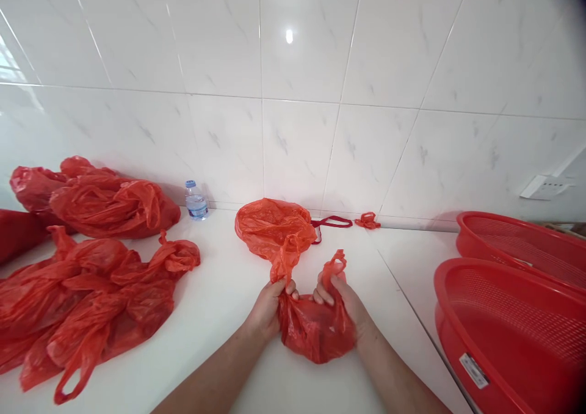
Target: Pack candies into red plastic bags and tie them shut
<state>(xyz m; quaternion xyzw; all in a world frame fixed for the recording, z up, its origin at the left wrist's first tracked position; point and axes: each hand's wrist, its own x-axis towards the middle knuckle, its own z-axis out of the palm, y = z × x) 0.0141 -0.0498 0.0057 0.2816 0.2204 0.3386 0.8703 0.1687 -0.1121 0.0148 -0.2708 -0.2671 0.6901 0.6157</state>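
Observation:
A small red plastic bag (pixel 314 331) lies bunched on the white counter (pixel 220 307) right in front of me. My left hand (pixel 270 307) is closed round one of its handles. My right hand (pixel 341 298) is closed round the other handle, which sticks up above my fingers. Just behind the hands lies another red bag (pixel 274 228), puffed up, with a strip hanging down toward my left hand.
Several loose red bags (pixel 91 298) are heaped at the left, more (pixel 110 203) behind them. A small water bottle (pixel 196 200) stands by the tiled wall. A red string (pixel 332 221) and a red scrap (pixel 367 220) lie at the back. Two red baskets (pixel 517 322) sit right.

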